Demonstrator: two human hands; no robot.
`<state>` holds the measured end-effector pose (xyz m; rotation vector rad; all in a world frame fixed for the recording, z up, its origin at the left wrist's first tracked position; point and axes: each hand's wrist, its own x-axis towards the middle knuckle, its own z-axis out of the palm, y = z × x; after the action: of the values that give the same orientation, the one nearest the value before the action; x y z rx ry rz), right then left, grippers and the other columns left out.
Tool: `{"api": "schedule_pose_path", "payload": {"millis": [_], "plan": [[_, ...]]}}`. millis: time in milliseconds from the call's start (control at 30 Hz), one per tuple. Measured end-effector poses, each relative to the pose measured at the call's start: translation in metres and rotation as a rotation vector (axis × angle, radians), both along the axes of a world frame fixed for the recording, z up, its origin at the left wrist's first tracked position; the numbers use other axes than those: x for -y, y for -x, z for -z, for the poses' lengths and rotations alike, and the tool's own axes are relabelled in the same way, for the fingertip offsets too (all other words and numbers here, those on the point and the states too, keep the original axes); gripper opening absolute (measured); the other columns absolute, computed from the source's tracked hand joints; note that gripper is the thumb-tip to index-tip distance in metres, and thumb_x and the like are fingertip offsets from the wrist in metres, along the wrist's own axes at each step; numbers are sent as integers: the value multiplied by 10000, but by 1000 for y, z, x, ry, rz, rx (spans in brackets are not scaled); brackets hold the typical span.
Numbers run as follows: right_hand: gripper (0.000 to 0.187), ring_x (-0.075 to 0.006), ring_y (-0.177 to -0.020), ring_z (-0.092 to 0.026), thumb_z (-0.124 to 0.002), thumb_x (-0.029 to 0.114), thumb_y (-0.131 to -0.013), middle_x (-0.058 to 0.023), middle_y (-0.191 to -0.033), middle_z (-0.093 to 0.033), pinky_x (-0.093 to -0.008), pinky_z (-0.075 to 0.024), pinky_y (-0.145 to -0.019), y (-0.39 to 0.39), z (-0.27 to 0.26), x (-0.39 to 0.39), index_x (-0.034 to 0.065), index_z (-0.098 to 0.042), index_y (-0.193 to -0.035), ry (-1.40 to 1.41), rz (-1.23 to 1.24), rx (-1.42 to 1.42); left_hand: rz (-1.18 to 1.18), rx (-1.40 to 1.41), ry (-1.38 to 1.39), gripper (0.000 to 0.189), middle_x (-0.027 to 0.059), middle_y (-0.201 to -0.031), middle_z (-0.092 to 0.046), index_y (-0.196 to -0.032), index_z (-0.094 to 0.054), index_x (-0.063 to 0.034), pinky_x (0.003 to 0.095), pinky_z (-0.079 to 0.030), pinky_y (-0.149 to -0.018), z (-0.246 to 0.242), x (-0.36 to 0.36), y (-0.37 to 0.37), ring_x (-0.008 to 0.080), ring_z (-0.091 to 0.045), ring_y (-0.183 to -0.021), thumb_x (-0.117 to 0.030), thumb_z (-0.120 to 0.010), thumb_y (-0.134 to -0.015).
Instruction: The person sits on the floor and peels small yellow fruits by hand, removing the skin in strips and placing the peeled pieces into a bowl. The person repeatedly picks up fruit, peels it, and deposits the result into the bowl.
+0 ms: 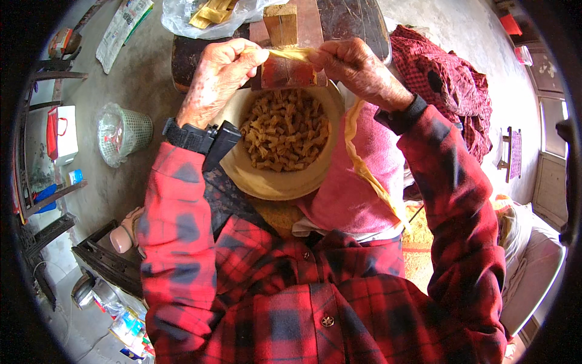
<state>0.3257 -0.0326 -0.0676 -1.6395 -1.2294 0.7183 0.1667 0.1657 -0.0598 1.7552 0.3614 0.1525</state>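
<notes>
A long yellowish strip (291,54), perhaps dried food, is stretched between my two hands above the front of a wooden board (291,75). My left hand (225,73) pinches its left end between thumb and fingers. Gripping it farther right is my right hand (361,68), and the strip's tail (363,170) hangs from there down over a pink cloth (363,195) on my lap. Directly below both hands sits a wide cream basin (277,191), holding many short knotted pieces (286,132) of similar colour. An upright wooden block (280,27) stands on the board behind the strip.
On the dark table (352,20) lies a clear plastic bag (182,20) with flat yellow strips (213,13). A lattice plastic basket (136,129) with a liner stands on the floor at left. Checked red fabric (448,86) is heaped at right.
</notes>
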Motion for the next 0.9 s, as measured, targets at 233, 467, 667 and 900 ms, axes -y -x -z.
{"api": "schedule_pose_path", "payload": {"millis": [233, 467, 667, 900], "plan": [[346, -131, -652, -457, -556, 314, -960, -20, -683, -482, -290, -381, -554, 10, 12, 24, 2, -618, -824, 151, 81, 111, 11, 33, -287, 168, -75, -670, -485, -916, -675, -51, 177, -324, -534, 10, 0, 31, 13, -409, -605, -192, -589, -945], [407, -141, -568, -447, -492, 374, -992, -70, -606, -495, -335, -391, -544, 69, -28, 75, 10, -618, -859, 230, -12, -149, 9, 101, -621, 195, 169, -985, -641, -1013, -631, 34, 327, -489, -797, -15, 37, 82, 281, -625, -919, -134, -601, -919], [275, -311, -552, -501, -482, 207, -993, -159, -617, -472, -402, -395, -533, 126, -44, 102, -12, -548, -841, 83, -154, -172, 86, -37, -174, 275, 167, -981, -625, -1115, -578, 33, 317, -500, -798, -48, 113, 128, 261, -642, -899, -139, -635, -907], [195, -364, -600, -554, -504, 150, -980, -197, -652, -503, -421, -398, -538, 159, -54, 121, -4, -537, -865, 176, -262, -304, 228, 37, -138, 97, 110, -814, -626, -982, -607, -2, 350, -494, -637, -49, 146, 155, 270, -633, -723, -41, -606, -894]]}}
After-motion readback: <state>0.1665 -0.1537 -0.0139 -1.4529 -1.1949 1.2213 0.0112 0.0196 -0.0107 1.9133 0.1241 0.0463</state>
